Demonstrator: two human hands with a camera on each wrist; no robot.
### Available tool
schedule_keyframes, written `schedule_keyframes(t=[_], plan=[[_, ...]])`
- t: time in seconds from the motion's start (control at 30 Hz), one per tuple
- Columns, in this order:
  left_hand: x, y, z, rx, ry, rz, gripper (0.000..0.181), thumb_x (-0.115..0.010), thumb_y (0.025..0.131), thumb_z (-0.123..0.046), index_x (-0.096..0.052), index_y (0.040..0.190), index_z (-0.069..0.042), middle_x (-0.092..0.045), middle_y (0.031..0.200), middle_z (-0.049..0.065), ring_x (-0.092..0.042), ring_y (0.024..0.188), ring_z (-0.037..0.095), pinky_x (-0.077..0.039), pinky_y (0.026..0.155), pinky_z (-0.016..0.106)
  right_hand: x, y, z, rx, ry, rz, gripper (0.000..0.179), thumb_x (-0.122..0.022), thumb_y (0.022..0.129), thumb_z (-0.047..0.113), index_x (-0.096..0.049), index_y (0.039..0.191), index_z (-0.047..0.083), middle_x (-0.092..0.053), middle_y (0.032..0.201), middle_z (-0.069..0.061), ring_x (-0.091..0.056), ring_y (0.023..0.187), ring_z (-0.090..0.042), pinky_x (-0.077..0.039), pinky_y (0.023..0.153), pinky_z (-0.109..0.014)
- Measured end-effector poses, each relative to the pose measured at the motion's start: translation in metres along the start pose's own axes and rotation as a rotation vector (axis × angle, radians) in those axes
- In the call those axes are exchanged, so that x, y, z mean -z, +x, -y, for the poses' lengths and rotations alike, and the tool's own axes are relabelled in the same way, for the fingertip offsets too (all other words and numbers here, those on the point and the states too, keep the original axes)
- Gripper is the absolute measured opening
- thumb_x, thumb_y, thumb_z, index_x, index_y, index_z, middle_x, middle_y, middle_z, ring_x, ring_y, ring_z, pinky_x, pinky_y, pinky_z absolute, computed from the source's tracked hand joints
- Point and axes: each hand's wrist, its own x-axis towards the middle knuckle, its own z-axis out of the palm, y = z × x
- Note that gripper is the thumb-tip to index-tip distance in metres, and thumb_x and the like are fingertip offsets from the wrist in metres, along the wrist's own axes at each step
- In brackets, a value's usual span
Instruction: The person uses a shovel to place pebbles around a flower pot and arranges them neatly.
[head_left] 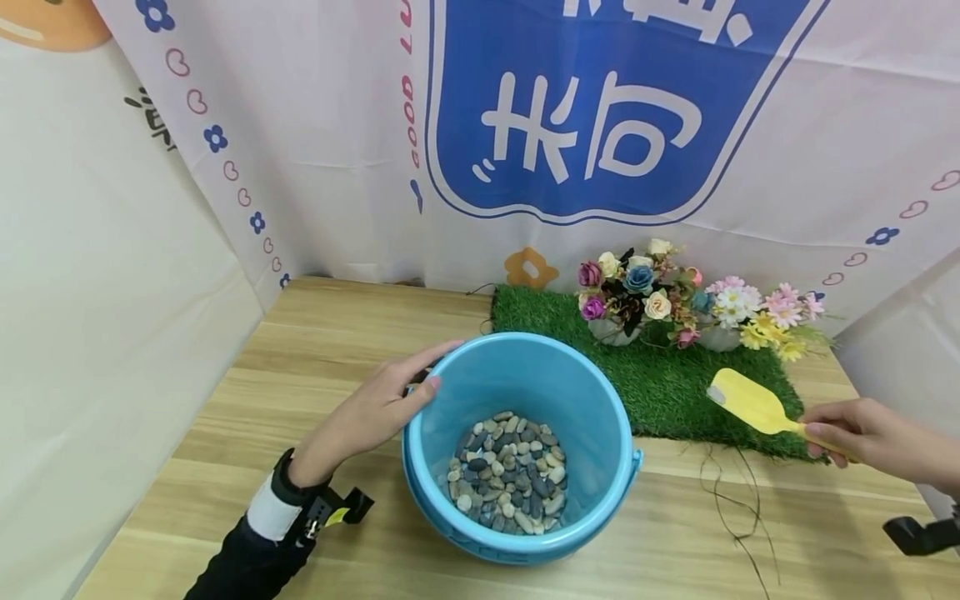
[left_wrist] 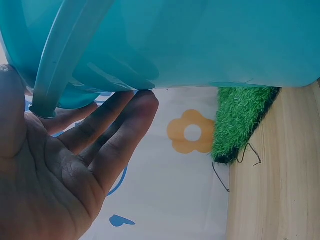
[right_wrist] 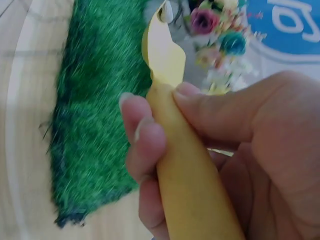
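In the head view, a blue bucket [head_left: 525, 367] stands on the table, with grey, tan and white pebbles [head_left: 510, 475] across its bottom. My left hand [head_left: 378, 408] rests against the bucket's left rim. From the left wrist view, its fairly straight fingers [left_wrist: 125, 135] touch the bucket's outer side, near the bucket handle [left_wrist: 65, 55]. Off to the right of the bucket, my right hand [head_left: 862, 429] grips a yellow shovel [head_left: 750, 404] by its handle, thumb on one side and fingers curled on the other. A small grey-white piece [right_wrist: 166, 12], perhaps a pebble, shows at the blade's tip.
Behind the bucket and shovel lies a green artificial grass mat [head_left: 675, 396]. Two pots of artificial flowers [head_left: 637, 292] stand on its back part. Loose dark threads [head_left: 738, 508] trail on the wooden table [head_left: 300, 358]. A printed white cloth [head_left: 337, 167] hangs behind.
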Motion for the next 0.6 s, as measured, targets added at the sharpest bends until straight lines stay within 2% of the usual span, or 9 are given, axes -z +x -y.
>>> schedule_keyframes(t=[0.13,0.33,0.5,0.6], plan=[[0.0,-0.001,0.001,-0.002,0.0,-0.002,0.049,-0.043,0.109,-0.014,-0.037,0.157,-0.008,-0.053,0.143,0.02,-0.072,0.099,0.027,-0.062,0.067,0.03,-0.002,-0.002,-0.01,-0.14,-0.033,-0.033,0.022,-0.046,0.106,-0.003,-0.064,0.107,-0.016,-0.06,0.078,0.004,-0.052,0.055,-0.014,-0.042,0.044,-0.028],[0.001,-0.001,0.001,-0.001,-0.011,-0.003,0.049,-0.043,0.109,-0.014,-0.037,0.158,-0.009,-0.052,0.145,0.019,-0.071,0.1,0.029,-0.062,0.068,0.031,0.0,-0.003,-0.017,-0.369,-0.041,-0.043,0.03,-0.043,0.108,0.0,-0.058,0.115,-0.025,-0.062,0.081,-0.006,-0.054,0.059,-0.017,-0.047,0.049,-0.03],[0.002,-0.002,0.0,-0.005,-0.016,-0.002,0.05,-0.043,0.109,-0.013,-0.036,0.158,-0.01,-0.051,0.146,0.019,-0.071,0.101,0.03,-0.062,0.068,0.032,0.0,-0.002,-0.025,-0.454,-0.024,-0.068,0.032,-0.039,0.108,0.0,-0.057,0.114,-0.026,-0.063,0.082,-0.007,-0.057,0.063,-0.021,-0.049,0.051,-0.031],[0.002,-0.002,0.0,-0.006,-0.016,-0.001,0.05,-0.043,0.109,-0.013,-0.036,0.158,-0.009,-0.051,0.146,0.02,-0.071,0.1,0.03,-0.062,0.068,0.032,0.0,0.0,-0.029,-0.47,-0.037,-0.099,0.034,-0.039,0.108,0.001,-0.057,0.113,-0.027,-0.064,0.081,-0.008,-0.058,0.064,-0.022,-0.05,0.051,-0.031]])
